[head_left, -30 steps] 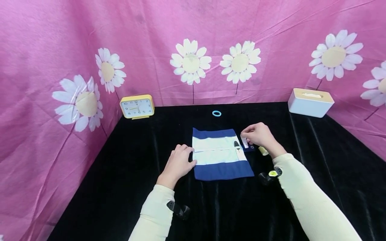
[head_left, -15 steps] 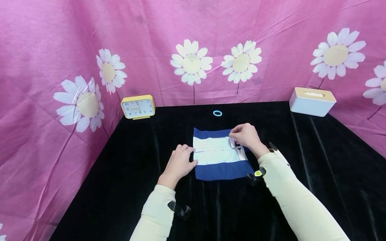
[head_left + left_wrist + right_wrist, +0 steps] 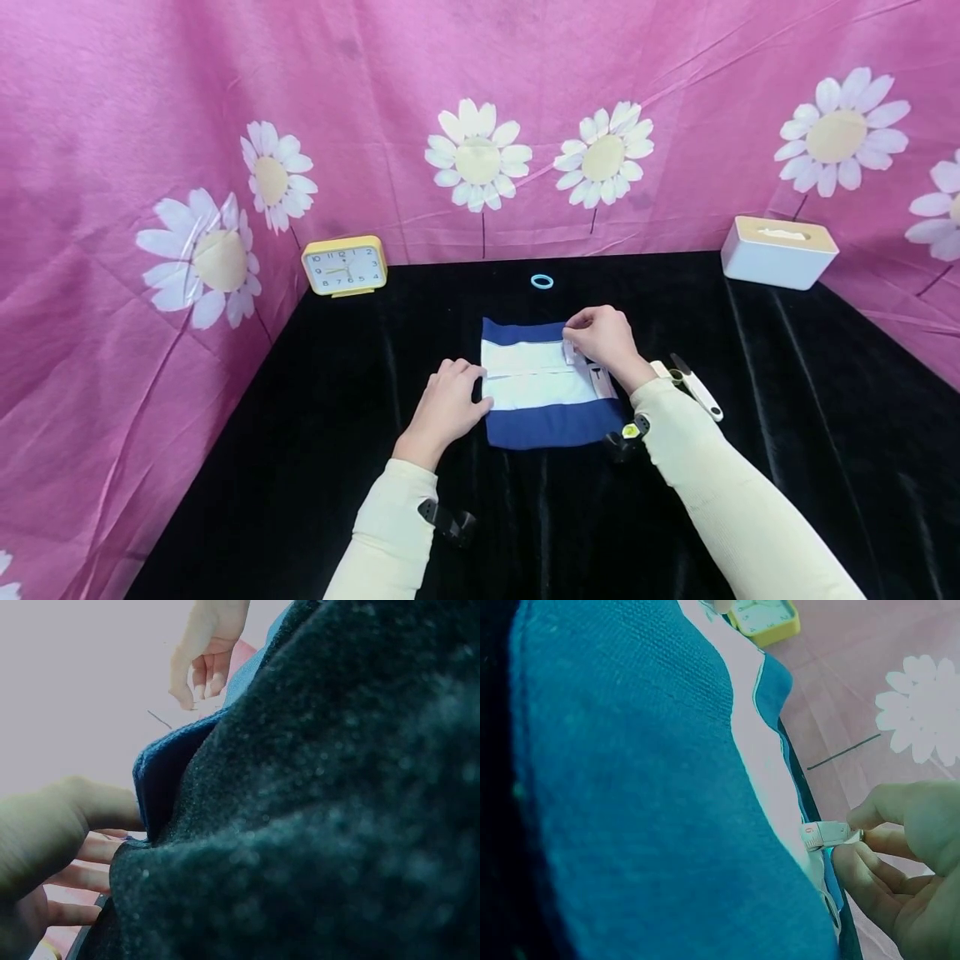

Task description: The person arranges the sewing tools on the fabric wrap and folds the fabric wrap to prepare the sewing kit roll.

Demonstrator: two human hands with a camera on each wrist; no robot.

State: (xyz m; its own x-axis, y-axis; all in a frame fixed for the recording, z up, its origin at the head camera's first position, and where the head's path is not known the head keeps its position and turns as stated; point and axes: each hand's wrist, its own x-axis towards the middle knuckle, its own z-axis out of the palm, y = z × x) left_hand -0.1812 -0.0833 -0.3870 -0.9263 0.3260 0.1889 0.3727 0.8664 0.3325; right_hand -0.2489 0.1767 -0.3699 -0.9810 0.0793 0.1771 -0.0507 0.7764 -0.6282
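A navy and white cloth pouch (image 3: 528, 358) lies spread flat, with a slit across its white middle. My left hand (image 3: 444, 408) rests at its left edge, fingers relaxed; in the left wrist view the thumb meets the navy edge (image 3: 161, 765). My right hand (image 3: 603, 340) pinches a small white measuring tape (image 3: 825, 835) between thumb and fingertips, over the right part of the white band. Tick marks and a red numeral show on the tape. Just below that hand, a small dark-marked piece (image 3: 600, 380) lies at the right end of the band.
Beside the right sleeve lie a white-handled tool (image 3: 701, 395) with a dark tip and a cream piece (image 3: 660, 369), partly covered. Behind stand a yellow clock (image 3: 344, 267) and a tissue box (image 3: 780, 254). A light blue ring (image 3: 542, 282) lies on the black cloth.
The right hand has moved left from beside the pouch to over its white band, carrying the measuring tape. The white-handled tool has come into view. The left hand has stayed at the edge.
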